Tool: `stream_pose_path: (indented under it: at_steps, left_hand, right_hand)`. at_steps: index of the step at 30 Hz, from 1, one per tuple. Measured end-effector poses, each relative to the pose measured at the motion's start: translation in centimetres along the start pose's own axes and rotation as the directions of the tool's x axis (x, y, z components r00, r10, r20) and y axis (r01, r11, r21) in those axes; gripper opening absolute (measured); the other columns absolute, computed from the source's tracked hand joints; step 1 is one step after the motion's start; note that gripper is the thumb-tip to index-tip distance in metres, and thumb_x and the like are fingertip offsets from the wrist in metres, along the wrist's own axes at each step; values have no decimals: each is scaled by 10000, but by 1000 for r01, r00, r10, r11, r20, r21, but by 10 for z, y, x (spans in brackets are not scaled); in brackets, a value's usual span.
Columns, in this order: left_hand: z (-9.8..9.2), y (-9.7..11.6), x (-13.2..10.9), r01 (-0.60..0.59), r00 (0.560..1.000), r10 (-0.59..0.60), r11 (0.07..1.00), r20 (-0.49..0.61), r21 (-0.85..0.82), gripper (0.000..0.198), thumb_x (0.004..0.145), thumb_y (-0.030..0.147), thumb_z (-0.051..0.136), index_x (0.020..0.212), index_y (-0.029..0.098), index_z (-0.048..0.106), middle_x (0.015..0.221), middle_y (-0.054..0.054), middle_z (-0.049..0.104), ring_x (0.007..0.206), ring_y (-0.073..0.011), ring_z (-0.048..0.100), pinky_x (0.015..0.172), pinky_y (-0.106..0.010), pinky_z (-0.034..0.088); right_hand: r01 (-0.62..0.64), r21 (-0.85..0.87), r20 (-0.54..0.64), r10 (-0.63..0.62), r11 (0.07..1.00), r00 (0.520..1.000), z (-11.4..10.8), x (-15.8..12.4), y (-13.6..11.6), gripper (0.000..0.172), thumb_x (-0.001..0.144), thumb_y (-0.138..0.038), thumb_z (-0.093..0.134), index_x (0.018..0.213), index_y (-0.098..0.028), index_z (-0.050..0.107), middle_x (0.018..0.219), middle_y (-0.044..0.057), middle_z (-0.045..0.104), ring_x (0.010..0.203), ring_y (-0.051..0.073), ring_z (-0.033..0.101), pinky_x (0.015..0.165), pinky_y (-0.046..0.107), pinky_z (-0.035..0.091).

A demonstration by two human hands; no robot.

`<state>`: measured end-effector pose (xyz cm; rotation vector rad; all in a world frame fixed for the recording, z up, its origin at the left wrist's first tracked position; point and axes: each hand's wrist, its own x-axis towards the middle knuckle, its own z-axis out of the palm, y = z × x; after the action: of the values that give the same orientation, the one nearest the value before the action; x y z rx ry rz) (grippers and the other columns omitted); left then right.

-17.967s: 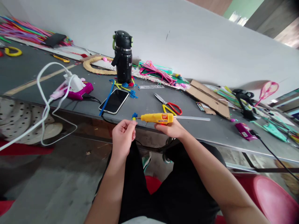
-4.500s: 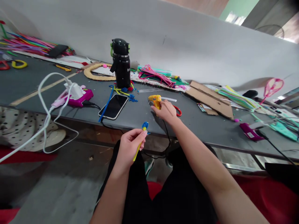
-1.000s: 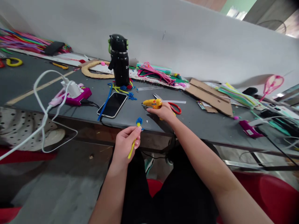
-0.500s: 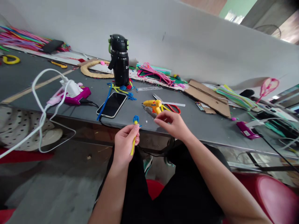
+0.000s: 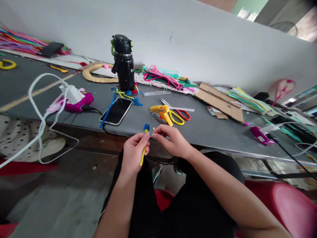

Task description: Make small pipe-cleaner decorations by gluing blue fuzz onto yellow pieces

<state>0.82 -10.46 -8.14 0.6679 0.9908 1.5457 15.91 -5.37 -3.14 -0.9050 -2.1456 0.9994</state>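
Note:
Just off the table's front edge, my left hand [image 5: 136, 148] pinches a yellow pipe cleaner stem [image 5: 142, 156]. A curled blue pipe cleaner head [image 5: 146, 127] tops it, above my thumb. Thumb and fingertips together, my right hand [image 5: 172, 140] closes on a short blue pipe cleaner end at the right of the stem; the fingers mostly hide that end. Beyond the right hand lie a yellow hot glue gun [image 5: 160, 111] and scissors [image 5: 177, 115] with red and yellow handles. A phone [image 5: 117, 111] lies left of them with a blue pipe cleaner [image 5: 109, 108] across it.
A black bottle [image 5: 125, 67] stands behind the phone, near blue and yellow pipe cleaner pieces [image 5: 128, 94]. Purple power strips [image 5: 80, 102] with white cables sit at both sides. Cardboard [image 5: 219, 100], a ruler [image 5: 157, 93] and pipe cleaner bundles [image 5: 164, 76] lie toward the wall.
My right hand has moved left and down from beside the glue gun to the blue end at my left hand. The left hand keeps its hold on the stem.

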Motion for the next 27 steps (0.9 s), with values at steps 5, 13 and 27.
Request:
stream_pose_path:
  at_steps: [5, 13, 27]
  left_hand:
    - [-3, 2, 1, 10, 1000, -10, 1000, -5, -14, 239, 778, 330, 787, 750, 124, 669, 607, 23, 533, 469, -32, 441, 421, -149, 308]
    - [-2, 4, 0, 17, 999, -18, 999, -32, -28, 217, 764, 336, 788, 823, 133, 737, 599, 17, 544, 463, -39, 439, 418, -156, 308]
    - [2, 1, -1, 18, 1000, -17, 995, 11, -98, 183, 759, 306, 786, 810, 139, 730, 618, 17, 552, 474, -36, 447, 429, -157, 324]
  right_hand:
    - [-25, -18, 37, 25, 1000, 999, -6, 0, 0, 221, 980, -348, 507, 884, -166, 588, 765, 0, 568, 691, 110, 487, 641, 246, 400]
    - [-62, 89, -3, 62, 994, 998, -13, 4, 2, 224, 928, -372, 600, 970, -172, 692, 862, 31, 680, 750, 125, 581, 693, 261, 467]
    - [-48, 339, 4, 50, 939, 999, -4, 10, 1, 221, 802, -378, 762, 898, -179, 773, 854, 44, 701, 784, 144, 618, 712, 279, 498]
